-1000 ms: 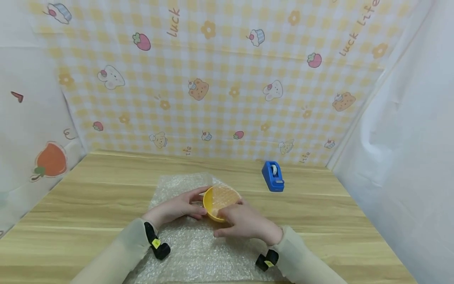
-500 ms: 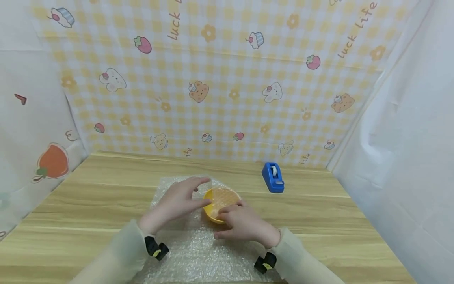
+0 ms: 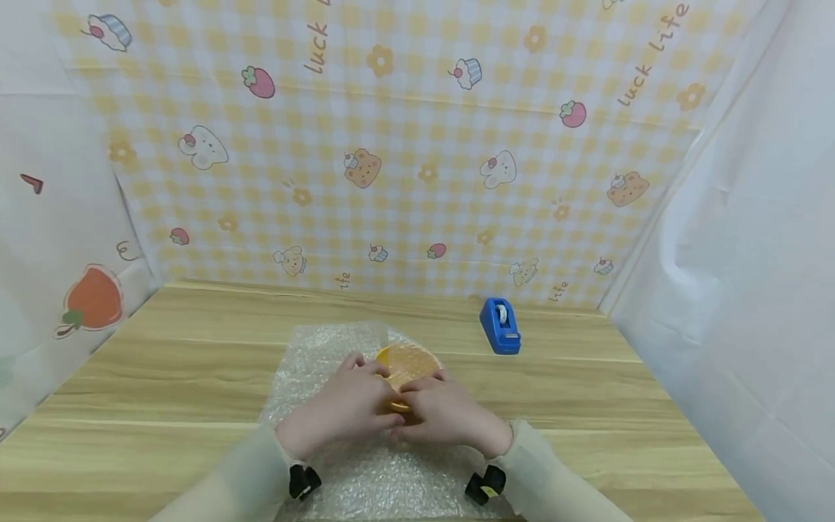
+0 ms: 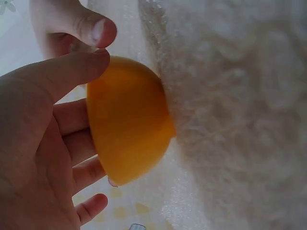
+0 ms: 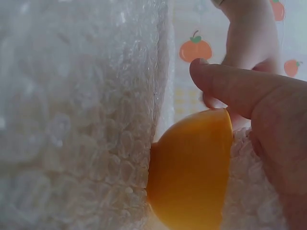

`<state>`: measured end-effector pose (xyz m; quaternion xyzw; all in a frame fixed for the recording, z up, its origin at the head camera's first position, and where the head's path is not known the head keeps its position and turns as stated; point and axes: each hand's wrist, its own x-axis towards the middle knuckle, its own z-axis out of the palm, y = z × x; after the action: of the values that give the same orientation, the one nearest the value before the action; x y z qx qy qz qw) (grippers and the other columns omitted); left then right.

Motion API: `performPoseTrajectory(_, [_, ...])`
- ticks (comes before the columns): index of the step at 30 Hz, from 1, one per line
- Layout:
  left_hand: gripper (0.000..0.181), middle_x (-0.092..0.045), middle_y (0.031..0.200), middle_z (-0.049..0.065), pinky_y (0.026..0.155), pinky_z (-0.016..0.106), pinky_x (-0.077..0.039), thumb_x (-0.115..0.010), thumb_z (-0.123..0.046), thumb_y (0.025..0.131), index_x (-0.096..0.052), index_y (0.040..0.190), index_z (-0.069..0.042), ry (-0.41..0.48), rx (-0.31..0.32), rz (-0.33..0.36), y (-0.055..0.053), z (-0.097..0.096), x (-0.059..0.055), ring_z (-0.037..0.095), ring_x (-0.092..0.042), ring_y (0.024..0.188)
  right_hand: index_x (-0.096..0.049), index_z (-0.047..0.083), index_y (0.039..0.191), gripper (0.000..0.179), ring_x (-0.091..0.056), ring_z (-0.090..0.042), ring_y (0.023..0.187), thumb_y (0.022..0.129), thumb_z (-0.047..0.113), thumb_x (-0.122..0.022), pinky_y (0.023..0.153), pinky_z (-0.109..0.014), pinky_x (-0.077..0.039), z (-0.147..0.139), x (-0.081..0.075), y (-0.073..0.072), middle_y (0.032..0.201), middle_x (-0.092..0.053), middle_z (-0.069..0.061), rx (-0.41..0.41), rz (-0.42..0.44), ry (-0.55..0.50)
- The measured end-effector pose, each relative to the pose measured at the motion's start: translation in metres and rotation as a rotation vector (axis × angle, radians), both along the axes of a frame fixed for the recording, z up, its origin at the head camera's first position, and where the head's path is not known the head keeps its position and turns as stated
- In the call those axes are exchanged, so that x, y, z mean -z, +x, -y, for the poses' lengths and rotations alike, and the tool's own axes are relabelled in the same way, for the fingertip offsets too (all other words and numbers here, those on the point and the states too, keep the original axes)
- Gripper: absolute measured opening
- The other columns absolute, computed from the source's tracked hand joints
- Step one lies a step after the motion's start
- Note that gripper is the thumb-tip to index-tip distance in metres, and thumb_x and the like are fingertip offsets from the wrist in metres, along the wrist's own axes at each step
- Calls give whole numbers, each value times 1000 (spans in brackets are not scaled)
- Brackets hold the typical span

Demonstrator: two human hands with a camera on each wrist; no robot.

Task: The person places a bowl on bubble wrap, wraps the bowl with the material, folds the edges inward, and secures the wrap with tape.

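Observation:
A yellow-orange bowl (image 4: 129,124) stands mouth up on a sheet of bubble wrap (image 3: 309,355), and a flap of the wrap (image 3: 415,361) covers much of its mouth. My left hand (image 3: 349,402) is at the bowl's near left rim. In the left wrist view its thumb touches the rim from outside while the other fingers reach over the mouth. My right hand (image 3: 450,413) lies across the near right rim, fingers on the wrap at the mouth and largely hidden. Its thumb (image 5: 223,79) extends apart from the bowl in the right wrist view.
A blue tape dispenser (image 3: 501,328) stands on the wooden table (image 3: 607,406), behind and to the right of the bowl. A checked, patterned cloth (image 3: 417,145) rises along the table's back edge, with white sheeting (image 3: 750,290) at the right side.
My left hand lifted off the bowl's left side, then came down to its near left rim, closer to the right hand. The right hand and the bowl stay almost where they were.

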<state>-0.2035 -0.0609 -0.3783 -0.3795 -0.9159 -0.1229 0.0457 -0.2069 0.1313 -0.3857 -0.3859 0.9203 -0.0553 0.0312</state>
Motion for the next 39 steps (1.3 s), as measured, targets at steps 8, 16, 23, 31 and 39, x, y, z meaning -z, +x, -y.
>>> performPoseTrajectory(8, [13, -69, 92, -18, 103, 59, -28, -68, -40, 87, -75, 92, -30, -6, 10, 2, -2, 0, 7, 18, -56, 106, -61, 15, 124, 55, -57, -8, 109, 86, 54, -65, 100, -41, -33, -1, -2, 1, 119, -64, 8, 8, 46, -23])
performPoseTrajectory(16, [15, -66, 86, -19, 85, 40, -33, -67, -44, 87, -74, 85, -31, -61, 22, 3, -6, -3, 6, 10, -54, 89, -44, 7, 145, 69, -46, -19, 130, 92, 47, -62, 111, -45, -31, -15, -17, 0, 144, -49, -5, -34, 217, -124])
performPoseTrajectory(23, [13, -62, 76, -19, 85, 42, -35, -72, -41, 84, -74, 81, -28, -89, 38, 1, -7, -7, 2, 9, -54, 83, -52, 9, 140, 55, -41, -26, 133, 96, 41, -59, 106, -45, -38, -41, -42, 3, 146, -46, -9, -52, 316, -287])
performPoseTrajectory(31, [15, -58, 70, -18, 81, 38, -33, -74, -39, 82, -71, 73, -27, -93, 25, 11, -8, -2, 1, 8, -51, 77, -60, 10, 130, 34, -49, -26, 126, 98, 21, -59, 98, -50, -44, -86, -67, -4, 136, -55, -10, -73, 259, -479])
performPoseTrajectory(39, [16, -56, 68, -19, 79, 37, -32, -73, -37, 84, -70, 72, -26, -69, 39, 36, -5, 1, -3, 7, -50, 75, -67, 9, 117, 25, -62, -23, 103, 92, 8, -65, 81, -37, -54, -113, -49, -10, 118, -63, -8, -311, -301, -407])
